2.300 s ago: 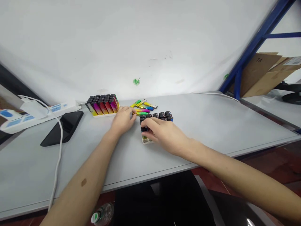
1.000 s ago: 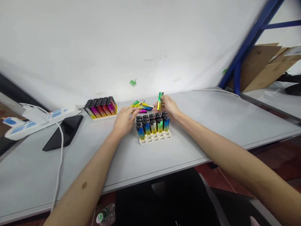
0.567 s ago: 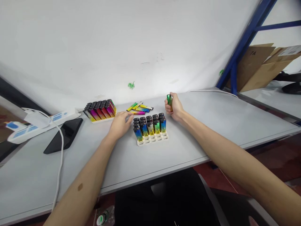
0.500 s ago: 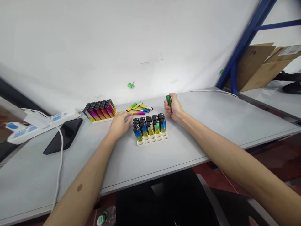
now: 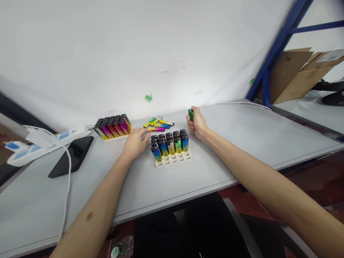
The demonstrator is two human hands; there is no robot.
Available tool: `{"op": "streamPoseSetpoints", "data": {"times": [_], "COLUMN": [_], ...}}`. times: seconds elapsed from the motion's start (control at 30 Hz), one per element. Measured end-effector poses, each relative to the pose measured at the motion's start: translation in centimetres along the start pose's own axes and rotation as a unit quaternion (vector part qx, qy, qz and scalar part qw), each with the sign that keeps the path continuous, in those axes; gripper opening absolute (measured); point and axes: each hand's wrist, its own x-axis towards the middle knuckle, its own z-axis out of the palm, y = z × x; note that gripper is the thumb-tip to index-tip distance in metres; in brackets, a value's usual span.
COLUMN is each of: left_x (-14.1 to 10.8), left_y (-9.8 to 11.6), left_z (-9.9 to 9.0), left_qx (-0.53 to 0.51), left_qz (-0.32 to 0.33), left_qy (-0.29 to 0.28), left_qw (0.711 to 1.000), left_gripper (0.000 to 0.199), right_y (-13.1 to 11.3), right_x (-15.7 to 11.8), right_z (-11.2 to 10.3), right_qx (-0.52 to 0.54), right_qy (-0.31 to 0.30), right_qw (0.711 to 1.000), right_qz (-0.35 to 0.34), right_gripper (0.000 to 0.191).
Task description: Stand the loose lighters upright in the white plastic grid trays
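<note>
My right hand (image 5: 198,123) is closed around a green lighter (image 5: 191,114), held up above the table to the right of a white rack (image 5: 174,160). Upright black-topped lighters (image 5: 171,147) in blue, green and yellow fill the rack's back rows, while its front holes mostly show bare. My left hand (image 5: 136,143) rests on the table left of this rack, fingers apart and stretched out. Its fingertips are close to a pink-and-yellow lighter (image 5: 157,129); whether they touch it I cannot tell. Several loose lighters (image 5: 161,123) lie in a pile behind the rack.
A second rack of pink, red and yellow lighters (image 5: 114,127) stands at the back left. Beside it are a black phone (image 5: 71,157), a white power strip (image 5: 40,145) and a white cable (image 5: 68,179). A blue metal frame (image 5: 266,87) and cardboard boxes (image 5: 292,75) stand at right.
The green lighter tilts slightly differently in my right hand. My left hand keeps its place, and the whole view has shifted a little.
</note>
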Motion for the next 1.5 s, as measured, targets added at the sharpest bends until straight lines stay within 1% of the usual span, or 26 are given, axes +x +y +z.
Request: {"op": "streamPoseSetpoints", "data": {"times": [0.27,0.47,0.57,0.63,0.73,0.83,0.97,1.03,1.07,1.17,1.23,1.3,1.37,1.4,1.5], "left_x": [-0.1,-0.2,-0.2,-0.2,-0.3,-0.4,-0.4,-0.5,-0.4,-0.4,-0.4,-0.3,-0.3,-0.3,-0.3], "left_y": [-0.4,-0.7,-0.9,-0.8,-0.5,-0.1,0.2,0.1,0.1,0.0,0.0,0.0,0.0,0.0,-0.2], "left_z": [0.2,0.6,0.8,0.8,0.5,0.1,-0.1,-0.1,0.0,0.1,0.1,0.1,0.1,0.1,0.2], "left_qx": [0.005,0.031,0.039,0.037,0.036,0.038,0.04,0.044,0.046,0.054,0.058,0.058,0.058,0.061,0.074], "left_qz": [0.024,0.052,0.062,0.065,0.053,0.026,0.021,0.025,0.027,0.028,0.023,0.021,0.024,0.027,0.031], "left_qy": [0.007,-0.033,-0.041,-0.036,-0.024,-0.025,-0.03,-0.03,-0.03,-0.031,-0.033,-0.035,-0.035,-0.032,-0.02], "left_qw": [1.0,0.998,0.996,0.997,0.998,0.999,0.999,0.998,0.998,0.998,0.997,0.997,0.997,0.997,0.997], "left_gripper": [0.043,0.053,0.056,0.054,0.043,0.033,0.034,0.036,0.036,0.035,0.035,0.034,0.033,0.031,0.027], "right_y": [0.4,0.8,1.1,1.2,1.4,1.4,0.7,0.0,-0.5,-2.4,-3.8,-5.0,-5.7,-5.8,-4.9], "right_x": [0.2,0.1,0.2,0.3,0.4,0.4,0.3,0.1,-0.1,-1.7,-3.7,-6.3,-9.0,-10.2,-12.6], "right_z": [0.1,0.2,0.2,0.2,0.1,-0.2,-0.5,-0.6,-0.6,-0.4,0.0,0.7,1.4,1.9,3.0], "right_qx": [-0.037,-0.061,-0.072,-0.095,-0.153,-0.206,-0.281,-0.301,-0.3,-0.249,-0.206,-0.201,-0.241,-0.277,-0.414], "right_qy": [-0.018,-0.002,0.003,0.003,-0.009,0.003,0.032,0.03,0.026,0.019,0.02,-0.006,-0.049,-0.073,-0.149], "right_qw": [0.999,0.998,0.996,0.993,0.981,0.966,0.936,0.92,0.914,0.914,0.916,0.906,0.877,0.859,0.795], "right_qz": [-0.01,-0.022,-0.043,-0.07,-0.117,-0.158,-0.211,-0.25,-0.271,-0.319,-0.343,-0.374,-0.413,-0.423,-0.418], "right_gripper": [0.044,0.048,0.047,0.04,0.03,0.027,0.022,0.019,0.021,0.026,0.026,0.027,0.026,0.024,0.017]}}
